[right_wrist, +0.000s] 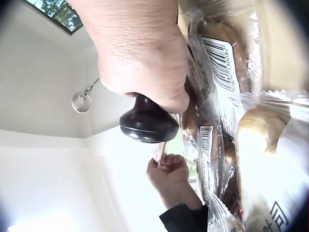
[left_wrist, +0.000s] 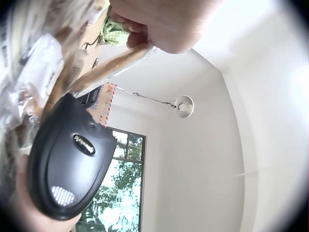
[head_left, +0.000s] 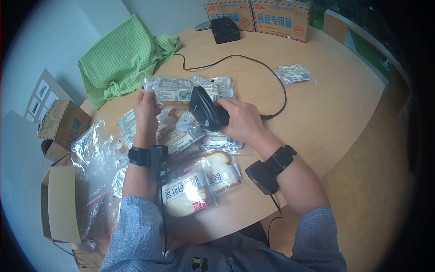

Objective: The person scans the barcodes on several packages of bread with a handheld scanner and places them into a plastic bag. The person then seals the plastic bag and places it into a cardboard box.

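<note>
My left hand (head_left: 146, 109) pinches the left end of a clear-wrapped bread packet (head_left: 172, 89), its white barcode label facing up. In the left wrist view that bread packet (left_wrist: 113, 67) appears edge-on below the fingers. My right hand (head_left: 244, 121) grips a black barcode scanner (head_left: 204, 109) by its handle, the scanner's head overlapping the label's right side in the head view. From the right wrist, the fingers wrap the scanner (right_wrist: 148, 123). Beneath both hands lies a pile of labelled bread packets (head_left: 179, 138). Two packs of sliced white toast (head_left: 186, 195) lie nearer the body.
Clear plastic bags (head_left: 97, 149) and an open carton (head_left: 63, 204) are at the left. A green checked cloth (head_left: 122, 59) covers something behind. The scanner's cable (head_left: 283, 97) loops across the table past a lone packet (head_left: 294, 73). Printed cartons (head_left: 281, 20) and a black device (head_left: 225, 31) stand at the back.
</note>
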A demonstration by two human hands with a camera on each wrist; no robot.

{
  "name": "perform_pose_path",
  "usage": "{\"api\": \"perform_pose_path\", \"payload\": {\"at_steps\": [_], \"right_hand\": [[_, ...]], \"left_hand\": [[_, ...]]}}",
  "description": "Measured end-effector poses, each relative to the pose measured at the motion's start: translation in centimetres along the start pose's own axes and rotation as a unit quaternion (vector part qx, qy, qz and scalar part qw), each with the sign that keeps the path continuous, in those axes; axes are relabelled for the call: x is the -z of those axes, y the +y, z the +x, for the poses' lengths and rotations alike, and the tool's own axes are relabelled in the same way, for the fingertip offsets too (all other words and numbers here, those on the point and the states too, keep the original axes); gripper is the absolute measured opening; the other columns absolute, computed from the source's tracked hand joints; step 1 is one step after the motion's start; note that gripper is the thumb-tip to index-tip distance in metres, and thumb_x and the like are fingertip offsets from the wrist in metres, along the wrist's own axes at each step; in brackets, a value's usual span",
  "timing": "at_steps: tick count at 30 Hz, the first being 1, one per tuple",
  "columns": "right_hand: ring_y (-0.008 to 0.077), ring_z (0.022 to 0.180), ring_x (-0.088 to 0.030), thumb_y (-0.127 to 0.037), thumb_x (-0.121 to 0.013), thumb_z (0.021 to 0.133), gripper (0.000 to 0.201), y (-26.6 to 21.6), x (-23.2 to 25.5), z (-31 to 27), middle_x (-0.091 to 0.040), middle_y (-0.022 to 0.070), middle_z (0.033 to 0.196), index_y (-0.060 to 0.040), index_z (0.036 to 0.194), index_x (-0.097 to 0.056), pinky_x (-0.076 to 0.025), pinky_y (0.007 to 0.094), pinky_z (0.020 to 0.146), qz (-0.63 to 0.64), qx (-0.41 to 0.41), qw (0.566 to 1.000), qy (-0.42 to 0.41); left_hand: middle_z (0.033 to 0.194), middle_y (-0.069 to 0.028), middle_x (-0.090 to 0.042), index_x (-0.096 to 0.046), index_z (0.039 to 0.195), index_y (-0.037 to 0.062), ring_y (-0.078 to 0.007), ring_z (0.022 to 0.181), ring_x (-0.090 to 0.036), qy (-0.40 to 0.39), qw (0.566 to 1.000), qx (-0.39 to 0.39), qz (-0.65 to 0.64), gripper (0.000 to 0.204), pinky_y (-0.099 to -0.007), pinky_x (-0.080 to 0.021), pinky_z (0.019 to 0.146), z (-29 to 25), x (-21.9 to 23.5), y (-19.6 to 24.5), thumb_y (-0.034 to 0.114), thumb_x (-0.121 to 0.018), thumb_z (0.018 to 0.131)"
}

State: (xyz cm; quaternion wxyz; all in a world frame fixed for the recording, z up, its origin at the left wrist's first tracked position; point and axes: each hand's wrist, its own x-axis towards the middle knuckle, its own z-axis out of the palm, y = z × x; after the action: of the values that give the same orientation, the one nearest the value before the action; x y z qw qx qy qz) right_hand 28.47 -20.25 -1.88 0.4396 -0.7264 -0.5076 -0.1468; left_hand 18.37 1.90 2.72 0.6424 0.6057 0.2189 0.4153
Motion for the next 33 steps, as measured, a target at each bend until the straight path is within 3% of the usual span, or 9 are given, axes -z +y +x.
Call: {"api": "perform_pose_path", "payload": {"at_steps": [6,8,12,14,22,26,28,32,33], "right_hand": [[0.0302,0.074,-0.062,-0.018,-0.071,0.063,0.034,-0.1,0.1,0.1,-0.062,0.0107,0.083,-0.0075,0.092,-0.057,-0.049,0.0396,0.065,0.016,-0.01,1.0,0.0],[0.0299,0.075,-0.062,-0.019,-0.071,0.063,0.035,-0.1,0.0,0.1,-0.062,0.0107,0.083,-0.0072,0.092,-0.057,-0.049,0.0396,0.065,0.018,-0.012,1.0,0.007],[0.0292,0.075,-0.062,-0.02,-0.072,0.062,0.035,-0.1,0.1,0.1,-0.062,0.0111,0.082,-0.0066,0.09,-0.056,-0.049,0.0393,0.065,0.014,-0.019,1.0,0.0],[0.0291,0.075,-0.062,-0.02,-0.072,0.062,0.035,0.0,-0.1,0.0,-0.063,0.0115,0.082,-0.0064,0.089,-0.056,-0.049,0.0394,0.065,0.012,-0.014,1.0,0.007],[0.028,0.075,-0.062,-0.016,-0.071,0.06,0.04,-0.3,0.3,-0.1,-0.063,0.0097,0.083,-0.0088,0.097,-0.059,-0.049,0.0377,0.065,-0.003,-0.02,0.999,-0.026],[0.0285,0.076,-0.061,-0.016,-0.071,0.059,0.039,-0.5,0.3,0.0,-0.062,0.0098,0.084,-0.0093,0.095,-0.059,-0.049,0.0388,0.066,-0.022,-0.031,0.998,-0.042],[0.0288,0.078,-0.061,-0.017,-0.069,0.06,0.035,-0.7,0.3,-0.1,-0.062,0.0102,0.085,-0.01,0.093,-0.058,-0.049,0.039,0.068,-0.034,-0.049,0.996,-0.06],[0.0264,0.083,-0.062,-0.026,-0.07,0.063,0.035,0.3,-1.0,-0.2,-0.061,0.0113,0.09,-0.0091,0.092,-0.059,-0.049,0.0361,0.07,-0.017,-0.022,0.995,-0.098],[0.0281,0.077,-0.062,-0.023,-0.07,0.062,0.03,0.3,-1.4,-0.3,-0.062,0.0119,0.083,-0.0078,0.086,-0.062,-0.05,0.0368,0.066,-0.031,0.042,0.998,0.017]], "left_hand": [[0.049,-0.0002,-0.043,-0.049,0.08,0.0054,-0.0076,0.037,-0.037,-0.075,0.976,-0.002,0.203,0.011,-0.0225,-0.03,0.034,-0.5,1.7,2.0,0.014,-0.056,0.083],[0.062,-0.0045,-0.056,-0.053,0.101,-0.0011,-0.0083,0.044,-0.048,-0.186,0.903,0.039,0.384,0.026,-0.0208,-0.034,0.037,-0.5,2.7,3.0,0.015,-0.056,0.081],[0.055,-0.0078,-0.059,-0.06,0.099,-0.0026,-0.0103,0.043,-0.053,-0.183,0.778,-0.001,0.601,0.029,-0.0235,-0.041,0.041,0.0,2.1,5.1,0.02,-0.058,0.082],[0.056,-0.0022,-0.056,-0.062,0.091,-0.0023,-0.0075,0.045,-0.052,-0.166,0.8,-0.053,0.574,0.023,-0.021,-0.039,0.041,0.8,1.1,6.3,0.019,-0.057,0.085],[0.064,-0.0067,-0.06,-0.063,0.09,0.0007,-0.0132,0.06,-0.059,-0.425,0.767,-0.179,0.447,0.023,-0.0257,-0.044,0.051,-2.0,-10.5,8.6,0.021,-0.058,0.081],[0.077,-0.0127,-0.064,-0.063,0.093,0.0038,-0.0238,0.066,-0.061,-0.481,0.654,-0.193,0.55,0.03,-0.0326,-0.047,0.061,-3.0,-16.8,7.7,0.028,-0.06,0.077],[0.079,-0.0129,-0.063,-0.06,0.097,0.001,-0.0254,0.072,-0.061,-0.547,0.522,-0.358,0.547,0.032,-0.0338,-0.047,0.065,-2.0,-20.4,5.8,0.027,-0.06,0.079],[0.103,-0.0174,-0.06,-0.058,0.108,0.003,-0.0326,0.095,-0.057,-0.58,0.458,-0.322,0.591,0.046,-0.0374,-0.044,0.081,-2.8,-28.2,3.6,0.037,-0.06,0.077],[0.103,-0.0174,-0.06,-0.058,0.108,0.003,-0.0326,0.095,-0.057,-0.584,0.455,-0.325,0.589,0.046,-0.0374,-0.044,0.081,-2.8,-29.9,2.3,0.037,-0.06,0.077]]}}
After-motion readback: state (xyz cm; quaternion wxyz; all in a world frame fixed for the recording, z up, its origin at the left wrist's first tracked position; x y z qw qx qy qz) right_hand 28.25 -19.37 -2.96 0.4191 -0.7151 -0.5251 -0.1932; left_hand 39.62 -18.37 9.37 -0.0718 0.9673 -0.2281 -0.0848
